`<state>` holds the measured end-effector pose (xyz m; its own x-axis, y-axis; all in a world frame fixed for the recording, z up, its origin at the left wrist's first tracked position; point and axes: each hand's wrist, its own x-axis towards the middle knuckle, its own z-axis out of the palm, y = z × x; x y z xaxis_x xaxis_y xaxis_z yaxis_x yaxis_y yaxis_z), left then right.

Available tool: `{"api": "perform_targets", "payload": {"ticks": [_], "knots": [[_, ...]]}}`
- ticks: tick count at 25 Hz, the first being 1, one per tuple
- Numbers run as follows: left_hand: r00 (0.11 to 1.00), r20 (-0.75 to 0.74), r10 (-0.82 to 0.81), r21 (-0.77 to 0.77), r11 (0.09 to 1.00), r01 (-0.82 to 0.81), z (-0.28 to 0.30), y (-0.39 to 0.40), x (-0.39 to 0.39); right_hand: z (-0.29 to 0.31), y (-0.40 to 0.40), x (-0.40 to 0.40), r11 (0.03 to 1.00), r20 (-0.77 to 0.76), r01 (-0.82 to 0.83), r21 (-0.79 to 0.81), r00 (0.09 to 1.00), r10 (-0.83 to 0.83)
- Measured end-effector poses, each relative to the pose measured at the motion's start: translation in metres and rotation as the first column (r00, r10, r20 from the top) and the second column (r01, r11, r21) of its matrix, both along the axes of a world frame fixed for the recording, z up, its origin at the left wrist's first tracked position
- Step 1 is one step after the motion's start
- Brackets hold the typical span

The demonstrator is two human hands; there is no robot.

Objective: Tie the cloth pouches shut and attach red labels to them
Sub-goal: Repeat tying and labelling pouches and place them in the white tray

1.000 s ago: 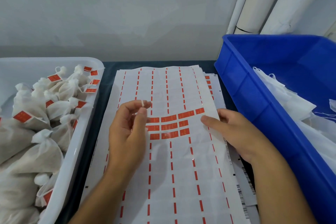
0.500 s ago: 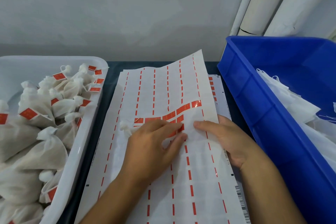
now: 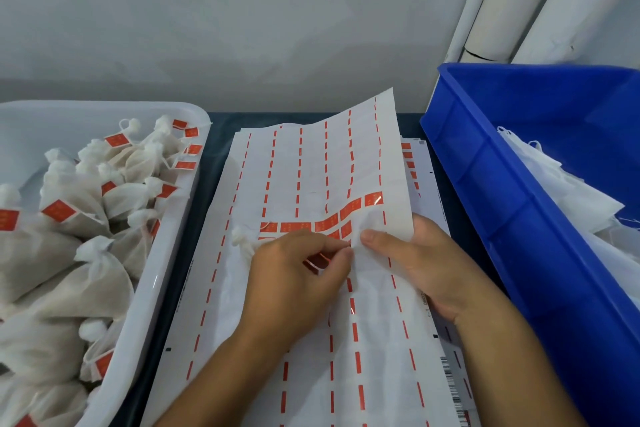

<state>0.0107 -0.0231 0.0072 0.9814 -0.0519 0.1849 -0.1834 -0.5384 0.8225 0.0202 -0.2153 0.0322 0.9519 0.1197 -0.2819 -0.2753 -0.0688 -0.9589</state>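
Dark tabletop (image 3: pixel 207 163) | crinkled label sheet (image 3: pixel 311 166) | left hand (image 3: pixel 294 281) grip pinches glossy red label (image 3: pixel 313 262) | right hand (image 3: pixel 422 263) grip holds sheet edge

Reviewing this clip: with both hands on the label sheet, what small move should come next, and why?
Probably peel the red label free. The left hand pinches at one beside the remaining row, while the right hand holds the label sheet with its edge curled up. A pouch peeks out under the left hand, seemingly awaiting it.
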Motion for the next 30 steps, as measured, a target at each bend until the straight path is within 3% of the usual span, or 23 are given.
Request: {"api": "perform_targets", "payload": {"ticks": [6, 14, 24, 30], "knots": [[0.998, -0.058, 0.003, -0.145, 0.989, -0.012, 0.0031, -0.0047, -0.0006, 0.0004, -0.0013, 0.0003, 1.0, 0.035, -0.003, -0.025, 0.999, 0.004], [0.983, 0.176, -0.058, 0.188, 0.982, 0.025, 0.0062, -0.0063, -0.0036, -0.0024, -0.0009, 0.0013, 0.999, 0.036, 0.019, -0.033, 0.999, -0.018], [0.999, 0.037, -0.018, 0.028, 0.999, 0.017, 0.0031, -0.004, -0.0003, 0.0009, -0.0026, 0.0023, 0.999, -0.007, 0.038, -0.01, 0.999, -0.038], [0.998, 0.045, -0.041, 0.094, 0.995, 0.037, -0.0002, -0.008, -0.0011, -0.0012, -0.004, 0.0012, 0.996, 0.024, 0.028, -0.088, 0.999, -0.026]]}}
